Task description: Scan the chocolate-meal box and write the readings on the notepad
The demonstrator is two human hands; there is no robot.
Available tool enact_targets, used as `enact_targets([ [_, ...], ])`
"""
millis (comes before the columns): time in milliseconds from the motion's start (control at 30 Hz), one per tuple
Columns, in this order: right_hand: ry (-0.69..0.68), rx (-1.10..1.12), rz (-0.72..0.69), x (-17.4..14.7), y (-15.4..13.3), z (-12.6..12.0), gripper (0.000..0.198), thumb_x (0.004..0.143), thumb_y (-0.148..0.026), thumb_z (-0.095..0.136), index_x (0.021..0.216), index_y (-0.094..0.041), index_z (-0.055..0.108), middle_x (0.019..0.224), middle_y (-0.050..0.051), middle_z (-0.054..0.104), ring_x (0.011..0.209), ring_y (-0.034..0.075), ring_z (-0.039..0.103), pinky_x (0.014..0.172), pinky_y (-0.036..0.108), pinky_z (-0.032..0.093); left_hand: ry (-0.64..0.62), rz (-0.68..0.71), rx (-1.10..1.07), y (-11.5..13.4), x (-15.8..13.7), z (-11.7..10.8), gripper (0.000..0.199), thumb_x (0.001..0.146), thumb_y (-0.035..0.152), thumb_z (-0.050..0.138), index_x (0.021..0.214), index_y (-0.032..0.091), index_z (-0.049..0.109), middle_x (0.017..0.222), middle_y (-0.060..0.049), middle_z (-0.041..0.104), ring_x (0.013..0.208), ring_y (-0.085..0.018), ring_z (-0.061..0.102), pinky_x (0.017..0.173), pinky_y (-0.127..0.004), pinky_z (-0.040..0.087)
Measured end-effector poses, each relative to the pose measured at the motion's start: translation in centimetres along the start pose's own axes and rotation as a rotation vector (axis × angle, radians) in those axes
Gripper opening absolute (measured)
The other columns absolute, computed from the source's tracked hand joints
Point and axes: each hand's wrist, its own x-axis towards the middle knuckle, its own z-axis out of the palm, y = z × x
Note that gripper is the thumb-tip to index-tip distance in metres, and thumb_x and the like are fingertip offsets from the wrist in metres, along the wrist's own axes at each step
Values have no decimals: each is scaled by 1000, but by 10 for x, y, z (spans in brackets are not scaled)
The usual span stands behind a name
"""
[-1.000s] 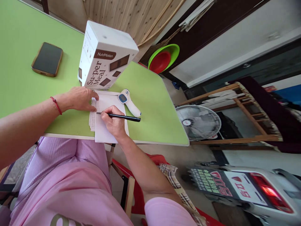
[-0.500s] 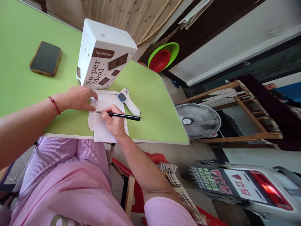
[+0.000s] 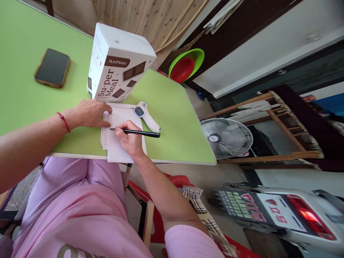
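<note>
A black pen (image 3: 145, 133) is gripped in my right hand (image 3: 130, 140), its tip near the left edge of a white sheet of paper (image 3: 118, 152). My left hand (image 3: 90, 113) lies with thumb and fingers apart on a narrow strip of paper covered in small marks (image 3: 104, 139), which borders the sheet. Behind the papers a white box with brown print (image 3: 120, 61) stands upright. A white handheld thermometer with a small screen (image 3: 147, 117) rests at the sheet's right side, close to my right hand.
A phone in a brown case (image 3: 52, 68) lies on the green table (image 3: 172, 107) at the left. Beyond the table's right edge are a fan (image 3: 225, 138), a wooden frame (image 3: 285, 129), and green and red basins (image 3: 197, 59). A scooter (image 3: 317, 218) stands at the lower right.
</note>
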Motion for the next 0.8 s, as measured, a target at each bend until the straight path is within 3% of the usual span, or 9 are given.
enact_targets([
  [333, 26, -17, -18, -1, 3, 0, 15, 76, -33, 59, 67, -22, 55, 60, -3, 58, 57, 12, 50, 57, 27, 43, -9, -12, -21, 0, 0, 1, 61, 82, 60, 58, 134, 28, 60, 115, -8, 72, 107, -33, 67, 84, -34, 48],
  [800, 0, 0, 13, 1, 1, -1, 18, 74, -37, 59, 66, -22, 55, 59, -3, 57, 55, 12, 49, 56, 27, 42, 32, -15, -22, -2, 3, 5, 59, 81, 59, 62, 132, 30, 63, 108, -7, 74, 101, -33, 69, 80, -36, 49],
])
